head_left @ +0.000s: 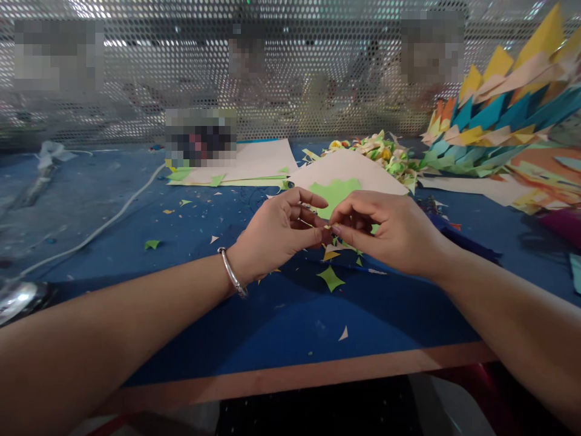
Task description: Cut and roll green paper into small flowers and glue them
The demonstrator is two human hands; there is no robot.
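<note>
My left hand (290,227), with a silver bangle on its wrist, and my right hand (393,233) meet fingertip to fingertip above the table. Between their pinched thumbs and forefingers is a tiny pale yellow piece of paper (327,227), mostly hidden by the fingers. Just behind them, a green sheet of paper (336,192) with a scalloped edge lies on a pale pink sheet (349,165). Below my fingers, a green four-pointed paper scrap (331,278) rests on the blue tabletop among other small cuttings.
Behind the right hand lies a heap of curled paper pieces (385,151). A layered paper construction with pointed tips (503,121) stands at the right. Stacked sheets (263,160) lie at back left, near a white cord (122,212). A perforated metal screen (290,97) borders the table's far side.
</note>
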